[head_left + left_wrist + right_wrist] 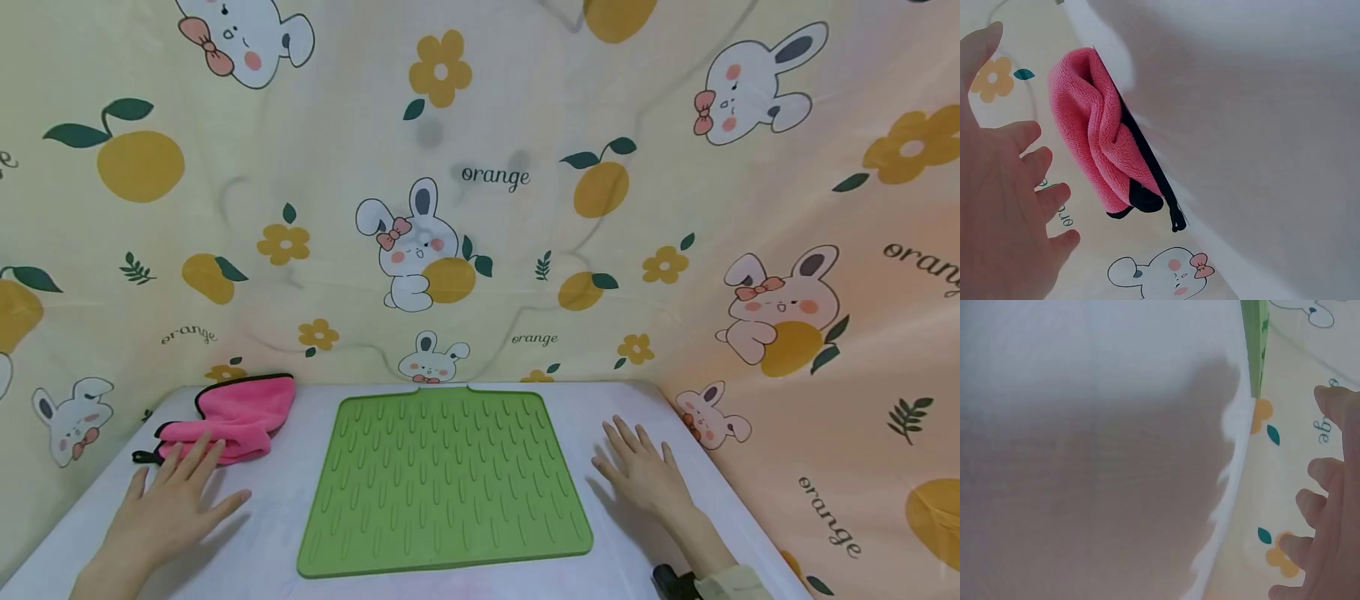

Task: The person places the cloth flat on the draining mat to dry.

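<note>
A green ribbed mat (446, 479) lies flat in the middle of the white table, its raised ridges facing up. To its left, near the back edge, a pink cloth (243, 412) with black trim and a black loop is bunched up. My left hand (168, 504) is just in front of this cloth, palm down with fingers spread, holding nothing. In the left wrist view the pink cloth (1100, 134) shows its folds beyond the fingertips. On the mat's right side, my right hand (648, 471) hovers over the table with fingers spread. The mat's edge (1255, 350) appears in the right wrist view.
The white tabletop (277, 517) shows around the mat. Behind it and along the sides hangs a curtain (510, 242) printed with rabbits, oranges and flowers. A black strap or device (675, 581) sits at the right wrist, beside a light sleeve (735, 583).
</note>
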`<action>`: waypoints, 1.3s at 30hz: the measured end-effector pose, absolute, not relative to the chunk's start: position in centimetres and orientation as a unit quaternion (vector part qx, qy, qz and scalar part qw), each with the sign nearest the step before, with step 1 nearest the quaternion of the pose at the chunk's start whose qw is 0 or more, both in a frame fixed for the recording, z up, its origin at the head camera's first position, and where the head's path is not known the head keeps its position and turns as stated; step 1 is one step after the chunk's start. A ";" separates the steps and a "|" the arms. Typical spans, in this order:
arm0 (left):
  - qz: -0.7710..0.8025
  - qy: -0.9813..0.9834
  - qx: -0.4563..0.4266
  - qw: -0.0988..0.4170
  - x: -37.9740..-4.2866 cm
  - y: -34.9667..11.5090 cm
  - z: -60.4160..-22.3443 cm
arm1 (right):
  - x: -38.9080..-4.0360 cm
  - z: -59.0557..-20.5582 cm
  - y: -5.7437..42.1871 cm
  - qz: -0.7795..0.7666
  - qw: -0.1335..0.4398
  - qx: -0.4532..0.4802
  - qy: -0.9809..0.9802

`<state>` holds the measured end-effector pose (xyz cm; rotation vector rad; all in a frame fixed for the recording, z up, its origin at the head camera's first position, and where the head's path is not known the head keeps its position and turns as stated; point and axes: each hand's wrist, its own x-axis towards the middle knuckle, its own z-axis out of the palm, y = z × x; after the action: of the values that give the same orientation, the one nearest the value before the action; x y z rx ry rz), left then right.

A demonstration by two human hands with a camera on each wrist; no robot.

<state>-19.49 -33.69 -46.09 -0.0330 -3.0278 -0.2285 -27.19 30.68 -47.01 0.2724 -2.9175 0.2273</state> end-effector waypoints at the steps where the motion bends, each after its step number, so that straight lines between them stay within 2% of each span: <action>1: -0.074 -0.996 -0.012 0.055 -19.6 -33.7 -46.1 | -27.2 -47.0 30.7 0.076 0.103 0.093 -0.987; 12: -0.074 -0.989 -0.045 0.122 -21.0 -33.6 -45.8 | -26.9 -46.3 30.1 0.100 0.123 0.120 -0.980; 22: -0.072 -0.981 -0.101 0.148 -23.3 -34.3 -45.4 | -26.0 -46.6 29.0 0.110 0.115 0.197 -0.967; 25: -0.070 -0.982 -0.108 0.141 -24.2 -34.6 -45.4 | -25.5 -46.9 28.6 0.109 0.102 0.222 -0.964; 30: -0.074 -0.986 -0.110 0.102 -25.6 -35.0 -45.0 | -24.5 -47.4 27.8 0.094 0.069 0.262 -0.958; 39: -0.037 -0.992 -0.108 0.060 -27.5 -35.5 -44.9 | -23.2 -48.2 26.9 0.089 -0.018 0.321 -0.943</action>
<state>-27.55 -35.55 -44.87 -0.3256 -3.0024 -0.1135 -23.23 26.87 -48.24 1.0195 -2.9954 0.2836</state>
